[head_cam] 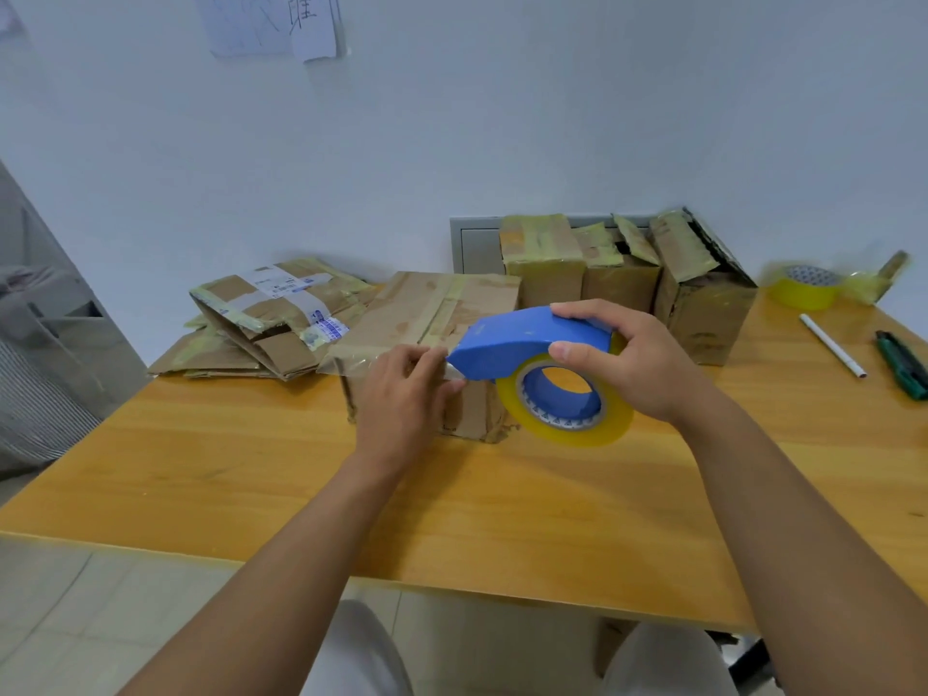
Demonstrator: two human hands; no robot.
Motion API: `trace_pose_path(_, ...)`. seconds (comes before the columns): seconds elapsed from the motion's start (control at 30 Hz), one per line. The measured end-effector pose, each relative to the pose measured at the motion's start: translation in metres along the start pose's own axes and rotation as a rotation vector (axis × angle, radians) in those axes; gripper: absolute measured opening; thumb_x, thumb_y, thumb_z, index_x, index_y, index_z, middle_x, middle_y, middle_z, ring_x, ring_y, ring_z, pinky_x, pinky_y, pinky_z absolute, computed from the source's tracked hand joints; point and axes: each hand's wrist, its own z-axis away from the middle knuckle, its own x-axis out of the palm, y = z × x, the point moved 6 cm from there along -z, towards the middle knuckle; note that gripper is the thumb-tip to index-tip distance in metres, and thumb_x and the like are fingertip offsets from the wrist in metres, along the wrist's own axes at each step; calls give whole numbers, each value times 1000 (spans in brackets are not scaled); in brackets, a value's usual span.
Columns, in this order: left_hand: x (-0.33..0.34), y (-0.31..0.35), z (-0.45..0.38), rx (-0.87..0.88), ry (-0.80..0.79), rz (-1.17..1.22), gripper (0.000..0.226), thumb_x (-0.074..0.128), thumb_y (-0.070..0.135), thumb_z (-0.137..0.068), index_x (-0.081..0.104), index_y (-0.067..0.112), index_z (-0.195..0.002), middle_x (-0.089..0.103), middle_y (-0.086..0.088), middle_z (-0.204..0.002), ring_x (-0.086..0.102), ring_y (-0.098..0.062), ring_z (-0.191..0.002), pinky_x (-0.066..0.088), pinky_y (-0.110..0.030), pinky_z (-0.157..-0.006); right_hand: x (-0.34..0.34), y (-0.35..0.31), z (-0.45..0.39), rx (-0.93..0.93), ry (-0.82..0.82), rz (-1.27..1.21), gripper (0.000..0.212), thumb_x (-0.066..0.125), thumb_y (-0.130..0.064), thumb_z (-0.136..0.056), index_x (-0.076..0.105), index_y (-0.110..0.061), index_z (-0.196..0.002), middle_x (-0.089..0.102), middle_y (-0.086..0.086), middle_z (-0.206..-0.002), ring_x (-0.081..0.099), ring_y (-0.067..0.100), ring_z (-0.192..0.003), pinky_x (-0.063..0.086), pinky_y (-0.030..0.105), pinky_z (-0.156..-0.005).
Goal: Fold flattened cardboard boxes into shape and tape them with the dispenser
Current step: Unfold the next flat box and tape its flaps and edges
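A folded cardboard box (432,313) stands on the wooden table (251,469) in the middle. My right hand (622,359) grips the blue tape dispenser (522,344) with its yellowish roll (567,424), held at the box's near right corner. My left hand (407,389) lies on the box's front top edge, its fingertips pressing the clear tape strip (351,361) just left of the dispenser's nose. The box's front face is partly hidden behind my left hand.
Flattened boxes (261,319) lie stacked at the left. Three taped boxes (627,273) stand at the back against the wall. A yellow tape roll (806,286), a white pen (831,351) and a green utility knife (904,364) lie at the right.
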Motion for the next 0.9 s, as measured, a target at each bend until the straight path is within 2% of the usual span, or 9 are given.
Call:
trace_pose_path(0.17, -2, 0, -4, -1, -31, -54, 42, 56, 47, -92, 68, 11, -110, 62, -9, -101, 57, -25, -90, 47, -36, -71, -24, 15, 24, 13, 37, -33, 39, 67, -53, -75, 63, -50, -114, 59, -25, -126, 57, -6, -113, 44, 17, -90)
trace_pose_path(0.3, -2, 10, -4, -36, -74, -80, 43, 46, 42, -90, 65, 12, -115, 60, -11, -103, 57, -30, -92, 46, -39, -75, -30, 30, 36, 41, 20, -14, 39, 68, -51, -76, 63, -52, -114, 58, -24, -128, 56, -3, -116, 45, 22, -93)
trace_pose_path(0.43, -2, 17, -5, 14, -166, -192, 54, 64, 37, -86, 55, 24, -138, 57, -14, -110, 54, -31, -96, 46, -40, -78, -17, 35, 32, 45, 11, 14, 35, 71, -52, -80, 62, -55, -113, 59, -26, -125, 57, -1, -113, 46, 22, -91)
trace_pose_path(0.5, -4, 25, -7, 44, -191, -232, 53, 67, 36, -80, 60, 25, -131, 58, -13, -120, 53, -32, -106, 46, -42, -86, -18, 37, 30, 51, 19, 7, 32, 74, -51, -82, 62, -56, -112, 59, -26, -124, 57, 0, -113, 46, 23, -91)
trace_pose_path(0.6, 0, 43, -9, 145, -230, -156, 52, 60, 31, -77, 61, 18, -127, 59, -8, -126, 51, -28, -114, 45, -41, -94, -19, 40, 31, 66, 17, 3, 33, 74, -50, -83, 63, -54, -114, 59, -25, -123, 57, 0, -112, 45, 21, -89)
trace_pose_path(0.7, 8, 48, -9, 175, -263, -134, 53, 56, 38, -80, 60, 19, -129, 60, -6, -118, 55, -29, -106, 47, -39, -87, -17, 41, 31, 67, 22, 0, 36, 69, -50, -80, 62, -51, -115, 59, -25, -123, 57, -4, -112, 44, 18, -88)
trace_pose_path(0.8, 11, 43, -8, 137, -182, -103, 43, 69, 38, -81, 65, 20, -119, 60, -8, -110, 57, -31, -98, 45, -37, -79, -14, 42, 33, 72, 17, -18, 40, 68, -53, -78, 63, -48, -117, 59, -24, -124, 56, -5, -111, 43, 14, -86)
trace_pose_path(0.9, 12, 39, -6, 99, -117, -66, 37, 62, 41, -85, 67, 21, -116, 60, -8, -108, 57, -30, -98, 45, -35, -78, -17, 44, 38, 64, 12, -39, 40, 71, -56, -80, 64, -48, -118, 60, -24, -125, 56, -4, -112, 42, 14, -87)
